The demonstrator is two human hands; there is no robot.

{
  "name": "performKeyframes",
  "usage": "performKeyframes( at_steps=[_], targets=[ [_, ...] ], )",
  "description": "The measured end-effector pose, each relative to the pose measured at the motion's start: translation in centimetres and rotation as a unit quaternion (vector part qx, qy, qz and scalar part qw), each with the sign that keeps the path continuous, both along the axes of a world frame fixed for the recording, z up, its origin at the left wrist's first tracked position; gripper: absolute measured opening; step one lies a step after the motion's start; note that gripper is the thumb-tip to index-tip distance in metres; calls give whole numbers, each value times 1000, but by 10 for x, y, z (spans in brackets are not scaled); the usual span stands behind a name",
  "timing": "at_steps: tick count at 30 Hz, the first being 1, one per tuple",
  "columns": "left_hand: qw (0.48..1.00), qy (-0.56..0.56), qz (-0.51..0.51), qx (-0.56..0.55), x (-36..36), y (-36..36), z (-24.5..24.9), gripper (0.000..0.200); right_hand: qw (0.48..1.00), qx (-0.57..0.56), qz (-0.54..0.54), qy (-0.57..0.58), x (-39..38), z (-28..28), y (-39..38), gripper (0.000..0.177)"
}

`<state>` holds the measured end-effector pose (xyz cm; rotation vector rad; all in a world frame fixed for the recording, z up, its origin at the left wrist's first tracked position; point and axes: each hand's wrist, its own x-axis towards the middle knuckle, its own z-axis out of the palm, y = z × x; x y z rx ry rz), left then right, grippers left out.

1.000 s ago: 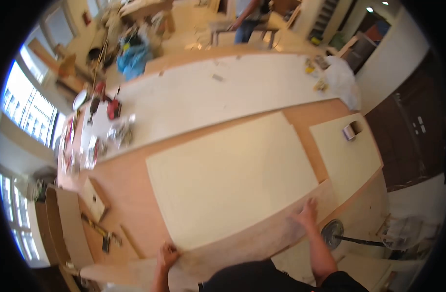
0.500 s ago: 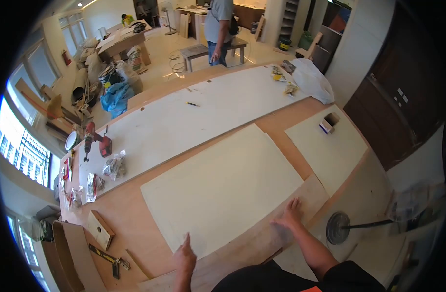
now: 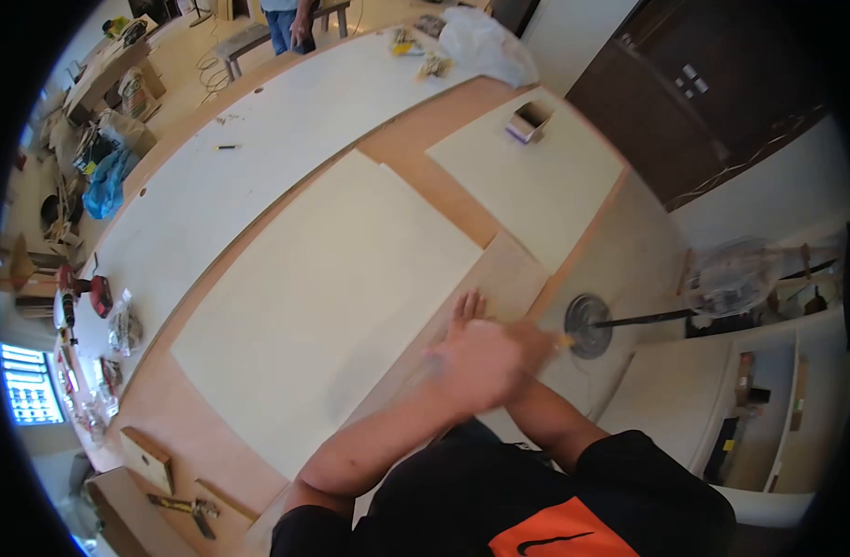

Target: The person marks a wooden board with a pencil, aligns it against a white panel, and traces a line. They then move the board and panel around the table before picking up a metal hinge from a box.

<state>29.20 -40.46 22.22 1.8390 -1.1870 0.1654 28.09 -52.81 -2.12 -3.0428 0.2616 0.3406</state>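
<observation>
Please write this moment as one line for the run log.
left hand: blurred, crossed in front of right hand, grip unclear | right hand: partly hidden, fingers on wooden strip | beside strip: pale panel

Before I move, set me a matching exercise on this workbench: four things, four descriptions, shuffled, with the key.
1. Large cream panel
2. Cordless drill
3. Small box
4. Right hand

A. Open-topped, on the smaller cream panel
B. Touching the wooden strip, partly behind the blurred left hand
C. Between the long white board and the wooden strip
D. Red and black

Pairs: 1-C, 2-D, 3-A, 4-B
</observation>
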Motion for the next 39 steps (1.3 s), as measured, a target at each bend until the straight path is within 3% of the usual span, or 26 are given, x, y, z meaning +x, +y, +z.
performKeyframes(
  at_steps=[1,3,4,5,8,9,12,20,29,31,39],
  targets=[
    [998,40,52,-24,9,9,-33,36,994,-33,28,-102,-1,-55,-14,142],
    [971,165,168,-52,21,28,-89,27,998,-9,-36,45,5,-17,-2,138],
    [907,307,287,17,23,33,-107,27,996,14,-42,80,10,21,6,138],
    [880,311,355,51,28,35,-124,19,992,35,-47,115,15,47,10,137],
    [882,296,359,73,47,31,-156,13,986,57,-57,149,19,54,11,137],
    [914,216,341,50,55,23,-167,9,985,58,-60,149,19,52,11,137],
    [928,176,312,103,77,-3,-190,11,985,66,-56,152,20,54,8,136],
    [945,157,263,116,109,-49,-237,10,981,74,-46,171,26,56,4,133],
    [954,148,235,107,118,-59,-239,5,975,95,-44,196,30,59,3,133],
    [954,149,243,93,118,-61,-237,15,975,91,-41,200,30,58,2,133],
    [957,151,225,101,122,-65,-237,17,971,90,-36,218,33,58,2,133]
  ],
)
